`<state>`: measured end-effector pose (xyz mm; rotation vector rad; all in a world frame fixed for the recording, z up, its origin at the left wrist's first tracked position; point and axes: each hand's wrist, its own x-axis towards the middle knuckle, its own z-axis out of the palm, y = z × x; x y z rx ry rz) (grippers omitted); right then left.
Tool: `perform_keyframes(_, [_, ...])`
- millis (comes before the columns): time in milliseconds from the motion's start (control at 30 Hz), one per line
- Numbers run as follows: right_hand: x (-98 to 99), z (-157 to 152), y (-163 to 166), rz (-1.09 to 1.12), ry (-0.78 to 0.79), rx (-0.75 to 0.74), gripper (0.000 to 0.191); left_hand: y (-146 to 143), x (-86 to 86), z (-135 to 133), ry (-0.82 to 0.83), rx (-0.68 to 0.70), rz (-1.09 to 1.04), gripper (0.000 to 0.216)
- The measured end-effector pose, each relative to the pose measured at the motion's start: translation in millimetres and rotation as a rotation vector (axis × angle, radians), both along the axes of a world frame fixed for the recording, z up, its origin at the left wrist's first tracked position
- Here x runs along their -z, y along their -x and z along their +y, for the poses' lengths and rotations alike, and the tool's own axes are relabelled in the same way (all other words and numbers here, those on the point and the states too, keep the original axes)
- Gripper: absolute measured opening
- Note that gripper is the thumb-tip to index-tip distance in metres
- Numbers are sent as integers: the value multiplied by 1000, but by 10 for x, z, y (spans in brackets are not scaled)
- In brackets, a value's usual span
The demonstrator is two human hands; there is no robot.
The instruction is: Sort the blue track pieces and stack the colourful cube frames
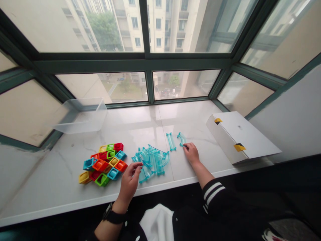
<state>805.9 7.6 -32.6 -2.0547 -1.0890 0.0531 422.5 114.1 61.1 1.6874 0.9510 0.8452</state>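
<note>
L hand [129, 184] and R hand [192, 154] are well apart, both over the bench [140, 117], a white marble-look window ledge. R hand's fingertips [185, 145] are on the end of a curved teal track piece [181, 138], clear plastic, lying flat w/ its arc bulging away from the person & its ends toward that hand; can't tell if it's gripped or only touched. Just left of it a straight teal track piece [171, 141] lies flat, long axis running roughly away from the person, far end tilted a bit left. Btwn the hands sits a heap of teal track pieces [150, 161], same clear plastic, straights & curves piled across each other, so no single direction. L hand's fingers [137, 166] are curled, tips right at the heap's left edge; can't tell if they touch it or hold anything. A black watch [113, 216] is on the L wrist. Just left of the heap lies a cluster of colored square frame blocks [104, 164], red, green, orange, yellow & blue. Farther back on the bench are a clear plastic bin [80, 115] at left & a white cardboard box [240, 137] w/ yellow tape [239, 147] at right.
</note>
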Motion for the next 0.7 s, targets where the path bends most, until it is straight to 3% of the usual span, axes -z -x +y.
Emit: perform_keyframes(700, [23,-27,50,-55,-15,57,24,-22,80,-75,40,4,7,32])
